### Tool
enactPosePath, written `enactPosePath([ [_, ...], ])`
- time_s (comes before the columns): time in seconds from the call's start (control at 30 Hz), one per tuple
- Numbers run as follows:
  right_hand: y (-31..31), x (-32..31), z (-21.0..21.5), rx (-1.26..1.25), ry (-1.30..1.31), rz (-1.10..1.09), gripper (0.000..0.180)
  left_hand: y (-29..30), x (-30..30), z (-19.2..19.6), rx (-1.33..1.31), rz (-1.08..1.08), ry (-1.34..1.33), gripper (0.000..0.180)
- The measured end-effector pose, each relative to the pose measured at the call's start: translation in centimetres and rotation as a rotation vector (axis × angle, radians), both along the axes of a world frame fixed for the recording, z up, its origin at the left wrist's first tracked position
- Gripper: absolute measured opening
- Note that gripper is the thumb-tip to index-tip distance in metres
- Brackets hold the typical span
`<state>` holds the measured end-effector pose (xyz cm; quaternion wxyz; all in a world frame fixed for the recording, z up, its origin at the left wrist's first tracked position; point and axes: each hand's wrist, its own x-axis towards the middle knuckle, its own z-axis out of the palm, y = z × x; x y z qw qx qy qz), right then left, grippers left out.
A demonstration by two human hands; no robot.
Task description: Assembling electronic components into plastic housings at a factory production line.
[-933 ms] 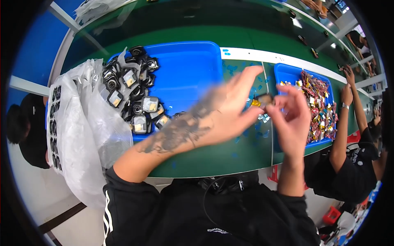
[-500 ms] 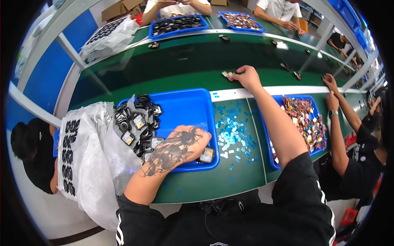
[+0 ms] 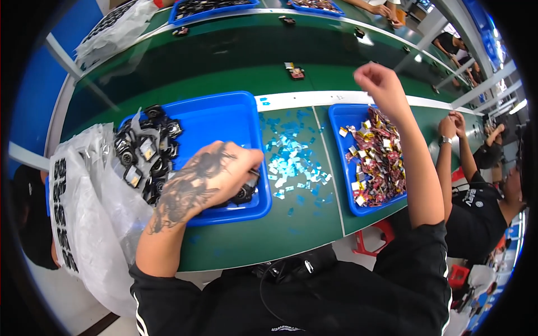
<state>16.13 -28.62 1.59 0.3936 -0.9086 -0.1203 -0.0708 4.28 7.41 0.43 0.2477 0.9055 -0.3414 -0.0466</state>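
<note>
My left hand (image 3: 218,173) is closed over the front right part of a blue tray (image 3: 224,112). A dark edge shows at its fingertips, but the hand hides most of it. Close below the hand lies a black round-faced part (image 3: 245,194). Several black plastic housings (image 3: 147,148), some with pale squares, are heaped in the tray's left half. Above the far edge of the right-hand tray, my right hand (image 3: 382,89) is raised with fingers loosely bent and nothing visible in them. A small reddish circuit board with a yellow-white tab (image 3: 295,71) rests on the green belt (image 3: 224,73).
A second blue tray (image 3: 343,162) holds a pile of reddish boards (image 3: 381,157). Blue film scraps (image 3: 294,162) litter the tabletop between the trays. White plastic bagging (image 3: 95,196) with black parts stands at left. Co-workers' hands (image 3: 451,126) are at the right.
My right hand has let go of the small circuit board on the belt and moved right. The left hand stays at the tray, its fingers now over the black part. The view has shifted.
</note>
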Motion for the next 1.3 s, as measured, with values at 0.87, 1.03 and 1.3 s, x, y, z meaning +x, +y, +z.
enactPosePath([
  [0.87, 8.6, -18.6, -2.8, 1.288, 0.04, -0.179, 0.019, -8.4, -3.5, -2.3, -0.946, 0.146, 1.157, 0.034],
  [1.03, 11.9, -20.0, -3.7, 1.206, 0.012, -0.154, 0.016, -8.8, -4.1, -2.5, -1.143, 0.241, 0.876, 0.025],
  [1.3, 12.1, -20.5, -4.3, 1.077, 0.127, -0.074, 0.014, -8.6, -4.6, -2.8, -1.284, 0.243, 0.97, 0.019],
])
